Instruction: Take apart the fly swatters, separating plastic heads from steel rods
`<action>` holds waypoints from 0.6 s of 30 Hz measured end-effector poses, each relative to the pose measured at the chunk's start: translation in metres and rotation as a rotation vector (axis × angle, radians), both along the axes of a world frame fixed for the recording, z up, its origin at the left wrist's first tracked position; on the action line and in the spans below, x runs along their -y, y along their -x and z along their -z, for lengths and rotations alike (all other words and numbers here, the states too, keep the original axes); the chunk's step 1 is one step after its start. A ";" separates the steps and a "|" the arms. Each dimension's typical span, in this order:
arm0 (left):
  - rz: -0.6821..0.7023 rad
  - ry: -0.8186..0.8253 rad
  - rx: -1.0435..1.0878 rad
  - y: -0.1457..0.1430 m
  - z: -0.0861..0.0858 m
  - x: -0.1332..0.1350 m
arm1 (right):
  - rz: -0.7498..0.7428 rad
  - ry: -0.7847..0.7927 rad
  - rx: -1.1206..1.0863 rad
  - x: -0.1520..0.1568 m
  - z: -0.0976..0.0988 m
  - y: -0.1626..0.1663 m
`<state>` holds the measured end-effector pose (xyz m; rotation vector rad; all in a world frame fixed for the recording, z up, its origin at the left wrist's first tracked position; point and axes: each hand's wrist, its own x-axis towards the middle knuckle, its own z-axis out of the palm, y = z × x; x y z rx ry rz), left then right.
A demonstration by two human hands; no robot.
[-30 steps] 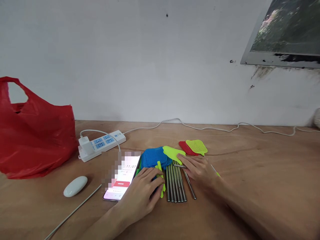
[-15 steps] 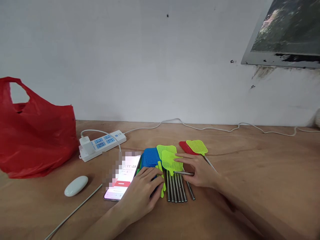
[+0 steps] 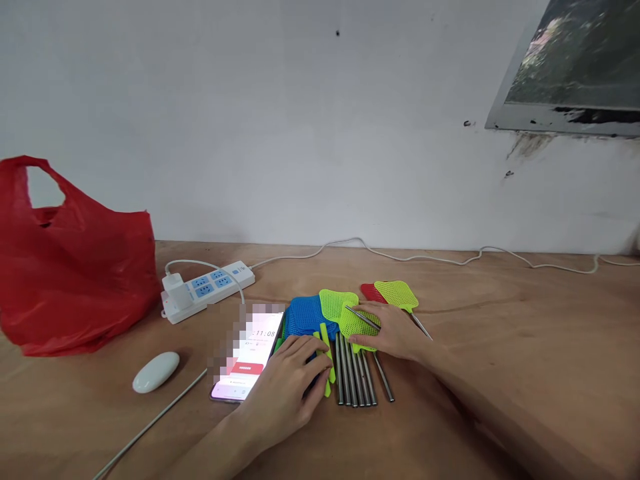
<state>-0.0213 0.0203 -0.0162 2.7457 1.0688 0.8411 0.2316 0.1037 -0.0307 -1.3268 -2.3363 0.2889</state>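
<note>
My right hand (image 3: 393, 330) is closed over a loose yellow-green fly swatter head (image 3: 350, 323). A thin metal rod (image 3: 361, 316) sticks out from under its fingers, pointing up and left. Curled at the left of the pile, my left hand (image 3: 295, 377) has its fingertips on narrow yellow-green plastic strips (image 3: 327, 350). Between the hands several metal rods (image 3: 353, 373) lie side by side. Behind them are a stack of blue swatter heads (image 3: 306, 315) and another yellow-green head (image 3: 334, 305). What lies under my left palm is mostly hidden.
A lit phone (image 3: 247, 373) lies beside my left hand. Farther left are a white mouse (image 3: 156, 372), a power strip (image 3: 207, 291) and a red plastic bag (image 3: 80, 280). A yellow-green swatter (image 3: 397, 293) over a red one (image 3: 370, 292) lies behind my right hand.
My right hand has turned and lowered over the swatter head. The rod, level before, now slants up to the left across the mesh. My left hand stays nearly in place.
</note>
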 end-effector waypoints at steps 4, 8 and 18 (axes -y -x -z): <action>-0.075 -0.005 0.063 0.000 -0.002 -0.002 | -0.015 0.011 -0.028 0.002 -0.002 -0.003; -0.202 0.006 0.026 -0.002 -0.005 -0.004 | -0.013 0.012 -0.054 0.003 -0.005 -0.009; -0.194 0.031 -0.246 -0.021 -0.001 -0.045 | -0.099 0.062 -0.084 0.010 -0.005 -0.016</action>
